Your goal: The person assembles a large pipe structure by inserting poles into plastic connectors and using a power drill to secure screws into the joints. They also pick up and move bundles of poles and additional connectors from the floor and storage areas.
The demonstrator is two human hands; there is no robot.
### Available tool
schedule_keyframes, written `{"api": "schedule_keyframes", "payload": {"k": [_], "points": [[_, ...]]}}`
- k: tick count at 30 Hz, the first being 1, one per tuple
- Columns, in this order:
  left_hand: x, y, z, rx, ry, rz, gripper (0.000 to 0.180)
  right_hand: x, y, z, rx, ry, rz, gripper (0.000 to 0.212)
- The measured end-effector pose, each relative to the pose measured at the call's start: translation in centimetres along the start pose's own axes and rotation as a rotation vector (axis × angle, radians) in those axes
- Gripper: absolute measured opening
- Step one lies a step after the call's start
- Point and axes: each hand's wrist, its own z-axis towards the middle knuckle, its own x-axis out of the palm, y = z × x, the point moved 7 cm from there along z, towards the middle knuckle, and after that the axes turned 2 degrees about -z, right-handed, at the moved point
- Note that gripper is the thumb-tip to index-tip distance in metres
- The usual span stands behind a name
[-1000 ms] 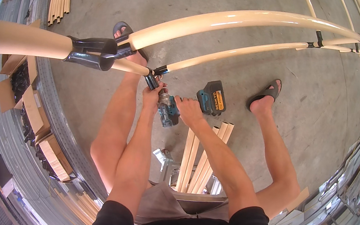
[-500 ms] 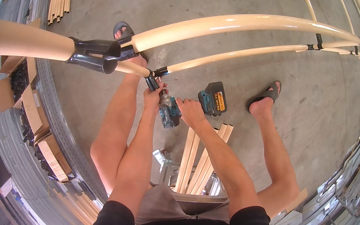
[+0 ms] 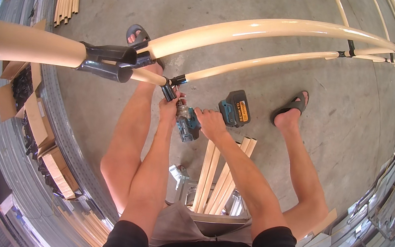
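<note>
Teal cordless drill [image 3: 188, 124] with yellow-black battery, right hand [image 3: 210, 123] clasping it, left hand [image 3: 169, 108] steadying its nose.

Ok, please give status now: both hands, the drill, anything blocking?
Right hand grips cordless drill. Left hand steadies its nose at black joint clamp on cream tube. Nothing blocking.

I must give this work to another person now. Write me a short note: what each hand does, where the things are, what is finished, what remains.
Left hand: steadies the front of the cordless driver at the small black connector on the thin cream tube.
Right hand: grips the handle of the cordless driver, battery pointing right.
Things: the thick cream tube sits in the big black joint; wooden slats lie on the floor between the legs.
Done: both tubes sit in their black fittings.
Left: the fastening at the small connector; how far in it is cannot be seen.
</note>
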Motion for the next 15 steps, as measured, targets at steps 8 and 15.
{"api": "schedule_keyframes", "payload": {"k": [8, 15], "points": [[-0.26, -0.26, 0.05, -0.031, -0.016, 0.028, 0.030, 0.30, 0.45, 0.03, -0.026, -0.008, 0.016, 0.056], [0.04, -0.32, -0.41, -0.006, -0.008, -0.004, 0.025, 0.13, 0.93, -0.30, -0.014, 0.024, -0.011, 0.058]]}}
